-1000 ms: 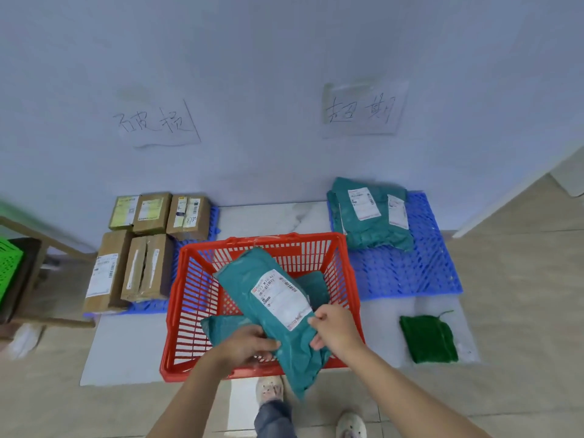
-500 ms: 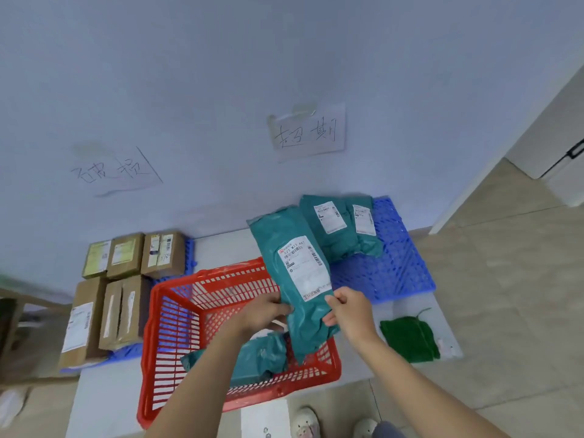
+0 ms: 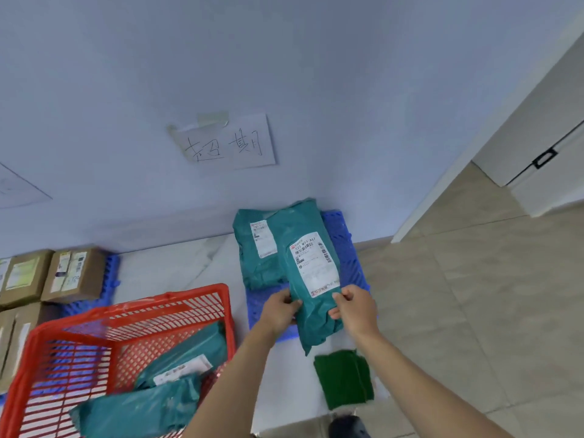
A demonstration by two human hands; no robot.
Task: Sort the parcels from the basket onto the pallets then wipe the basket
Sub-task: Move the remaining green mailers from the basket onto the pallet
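Note:
Both hands hold a teal mailer bag (image 3: 308,267) with a white label over the right blue pallet (image 3: 350,248). My left hand (image 3: 279,309) grips its lower left edge and my right hand (image 3: 355,308) its lower right edge. The bag overlaps another teal parcel (image 3: 256,251) that lies on that pallet. The red basket (image 3: 132,311) sits at the lower left with two teal parcels (image 3: 186,365) inside. Brown cardboard boxes (image 3: 72,273) rest on the left blue pallet (image 3: 110,279).
A folded green cloth (image 3: 344,379) lies on the floor below the right pallet. A handwritten paper sign (image 3: 227,143) is taped to the wall above that pallet. A white door or cabinet (image 3: 543,159) stands at the right. My shoe (image 3: 347,426) shows at the bottom.
Both hands have carried the teal bag from above the basket to the right, over the right pallet and the parcels lying there. The view has turned right.

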